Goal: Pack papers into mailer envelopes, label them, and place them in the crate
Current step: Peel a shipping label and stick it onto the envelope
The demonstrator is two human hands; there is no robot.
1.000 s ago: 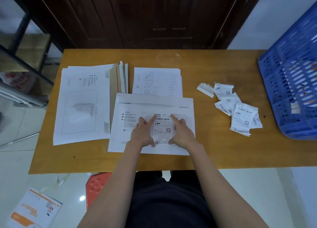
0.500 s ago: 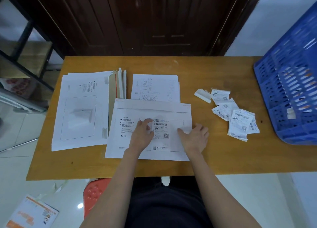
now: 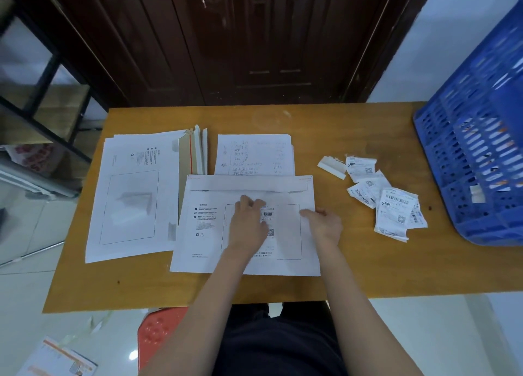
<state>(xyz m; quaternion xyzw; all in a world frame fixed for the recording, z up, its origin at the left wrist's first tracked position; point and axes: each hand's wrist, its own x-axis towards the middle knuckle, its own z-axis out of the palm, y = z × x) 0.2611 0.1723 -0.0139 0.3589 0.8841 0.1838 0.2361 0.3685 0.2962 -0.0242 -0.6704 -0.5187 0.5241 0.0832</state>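
Note:
A white mailer envelope (image 3: 203, 234) lies flat on the wooden table (image 3: 368, 268) in front of me. A barcode label (image 3: 268, 220) is stuck in its printed box. My left hand (image 3: 247, 224) rests flat on the label's left part, fingers spread. My right hand (image 3: 325, 224) lies on the envelope's right edge, fingers curled over it. A stack of written papers (image 3: 254, 154) sits just behind the envelope. The blue crate (image 3: 475, 154) stands tilted at the table's right end.
A pile of empty mailers (image 3: 133, 194) lies at the left, with more standing on edge beside it. Loose labels and peeled backing strips (image 3: 387, 197) are scattered between the envelope and the crate. A red stool (image 3: 158, 330) and a leaflet (image 3: 56, 361) are on the floor.
My right hand slid off the label to the envelope's right edge. My left hand stayed on the label, shifting slightly. The camera tilted, so the table appears lower in view.

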